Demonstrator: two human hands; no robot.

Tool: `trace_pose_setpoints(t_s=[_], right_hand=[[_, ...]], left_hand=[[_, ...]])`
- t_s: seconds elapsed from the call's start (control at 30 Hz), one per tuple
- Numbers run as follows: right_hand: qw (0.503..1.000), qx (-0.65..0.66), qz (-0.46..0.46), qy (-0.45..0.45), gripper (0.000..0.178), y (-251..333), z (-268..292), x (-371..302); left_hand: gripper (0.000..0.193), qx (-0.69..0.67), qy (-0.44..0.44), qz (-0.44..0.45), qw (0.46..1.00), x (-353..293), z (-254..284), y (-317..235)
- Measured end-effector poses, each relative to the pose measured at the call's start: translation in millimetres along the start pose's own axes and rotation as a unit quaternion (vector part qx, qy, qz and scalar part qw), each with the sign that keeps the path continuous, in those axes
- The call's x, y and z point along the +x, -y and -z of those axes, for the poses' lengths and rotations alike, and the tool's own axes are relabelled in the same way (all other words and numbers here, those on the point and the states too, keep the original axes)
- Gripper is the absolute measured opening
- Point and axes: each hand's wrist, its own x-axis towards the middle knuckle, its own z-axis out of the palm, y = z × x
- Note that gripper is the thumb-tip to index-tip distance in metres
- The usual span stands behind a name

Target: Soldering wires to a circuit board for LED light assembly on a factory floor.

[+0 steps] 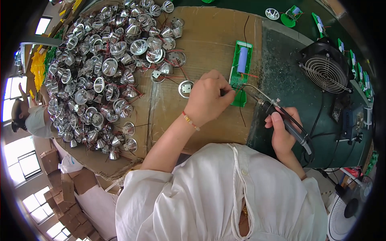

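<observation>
A green plastic lamp housing lies on the cardboard with a purple cylindrical battery and a small circuit board inside; a red wire sticks out to its right. My left hand is closed in a pinch at the housing's lower left edge; what its fingertips hold is hidden. My right hand grips a soldering iron with a thin metal feed tube alongside. The iron's tip points at the board, close to my left fingertips; contact cannot be made out. A silver reflector lies just left of my left hand.
A large heap of silver reflectors with red wires covers the left of the cardboard. A black fan with a wire guard stands at the right, near a blue box-shaped device. More green housings lie along the far edge. A person is at the far left.
</observation>
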Motion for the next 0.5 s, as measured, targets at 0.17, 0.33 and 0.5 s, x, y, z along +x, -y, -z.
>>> trace_pose_setpoints(t_s=[0.17, 0.33, 0.5], right_hand=[[1.000, -0.009, -0.003, -0.013, 0.012, 1.4, -1.5, -1.2], [1.000, -0.023, -0.002, -0.005, 0.012, 1.7, -2.1, -0.1], [0.999, 0.017, 0.029, -0.029, 0.014, -2.2, 5.6, -0.6]], left_hand=[[0.011, -0.001, 0.000, -0.001, 1.000, 1.4, -0.3, -1.2], [0.011, 0.000, -0.001, -0.001, 1.000, 1.0, 0.4, -0.4], [0.010, -0.001, 0.007, 0.006, 1.000, 2.0, 0.8, -2.0]])
